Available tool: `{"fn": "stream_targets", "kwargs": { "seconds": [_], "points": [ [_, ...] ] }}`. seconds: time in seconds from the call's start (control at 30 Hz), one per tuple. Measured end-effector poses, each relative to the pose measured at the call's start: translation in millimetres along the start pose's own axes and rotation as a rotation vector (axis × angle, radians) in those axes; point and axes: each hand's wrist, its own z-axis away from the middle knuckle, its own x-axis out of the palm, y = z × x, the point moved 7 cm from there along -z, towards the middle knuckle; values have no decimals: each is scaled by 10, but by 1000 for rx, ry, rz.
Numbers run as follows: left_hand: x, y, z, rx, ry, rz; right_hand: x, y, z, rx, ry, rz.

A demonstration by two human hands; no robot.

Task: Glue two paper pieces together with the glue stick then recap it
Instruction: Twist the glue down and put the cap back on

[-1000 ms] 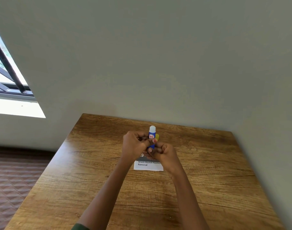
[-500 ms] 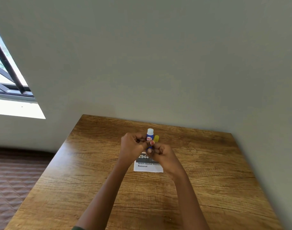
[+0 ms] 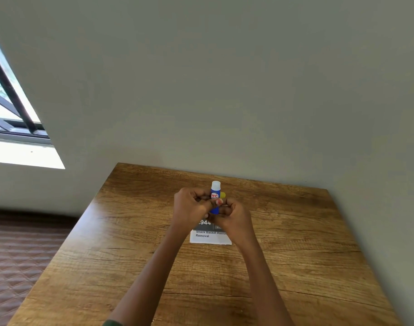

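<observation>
A blue glue stick (image 3: 215,196) with a red-and-white label stands upright above the wooden table (image 3: 295,255), its white tip bare at the top. My left hand (image 3: 190,207) grips the tube's body from the left. My right hand (image 3: 235,217) holds its lower end with curled fingers. A small yellow cap (image 3: 223,195) shows just right of the tube, above my right hand's fingers; which fingers hold it is hidden. A white printed paper (image 3: 210,237) lies flat on the table under both hands, partly covered by them.
The table's far edge meets a plain grey wall (image 3: 224,90). A barred window (image 3: 10,109) is at the far left. A brown patterned floor (image 3: 17,260) lies beyond the table's left edge.
Both hands and the glue stick have drifted slightly left and down, then held nearly still. The grip looks the same.
</observation>
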Motion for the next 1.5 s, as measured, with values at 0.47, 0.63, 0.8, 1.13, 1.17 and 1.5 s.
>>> {"fn": "stream_targets", "kwargs": {
  "seconds": [0.47,0.63,0.8,1.13,1.17,1.5],
  "points": [
    [-34,-15,-7,19,-15,-17,-53,6,39,-25,30,28],
    [-34,16,-1,44,-25,15,7,38,25,34,-91,-141],
    [-31,27,6,52,-38,27,87,-48,65,-35,-282,-211],
    [51,56,35,39,-34,34,-106,-7,37,-48,163,17],
    [70,75,39,48,-41,43,-104,-3,36,-52,172,13],
    [21,25,37,63,-28,42,14,-49,57,-65,-311,-223]
  ]
}}
